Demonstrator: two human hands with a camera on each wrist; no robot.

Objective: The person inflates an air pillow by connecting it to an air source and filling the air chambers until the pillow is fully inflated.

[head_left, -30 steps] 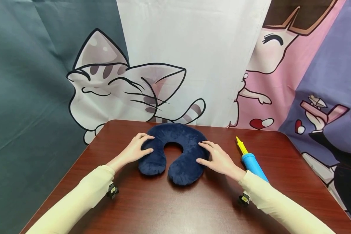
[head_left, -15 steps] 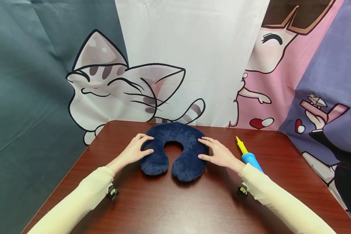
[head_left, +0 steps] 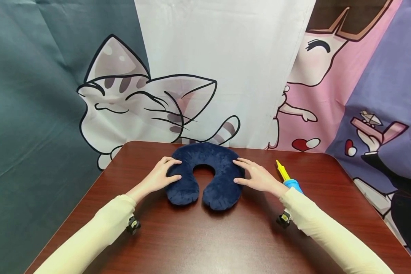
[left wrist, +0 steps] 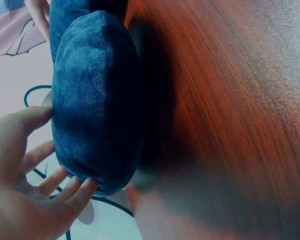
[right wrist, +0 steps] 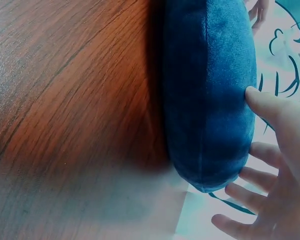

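A navy plush U-shaped neck pillow (head_left: 205, 152) lies on the table, its gap facing me. My left hand (head_left: 157, 175) touches its left side, thumb and fingers spread. In the left wrist view the thumb and fingertips of that hand (left wrist: 35, 180) meet the pillow's rounded side (left wrist: 97, 100). On the opposite side, my right hand (head_left: 257, 177) rests against the pillow with fingers apart. The right wrist view has the thumb of that hand (right wrist: 280, 165) on the plush (right wrist: 215, 100), with the lowest fingertip off it. Neither palm presses on the pillow.
A hand pump (head_left: 292, 183) with a yellow nozzle and blue barrel lies right of the pillow, partly covered by my right sleeve. The reddish-brown wooden table (head_left: 205, 243) ends at a cartoon-printed cloth backdrop (head_left: 260, 57).
The pillow has turned slightly, its right lobe moving away from me and the left lobe a little rightward. My right hand has shifted slightly forward with it; the left has barely moved.
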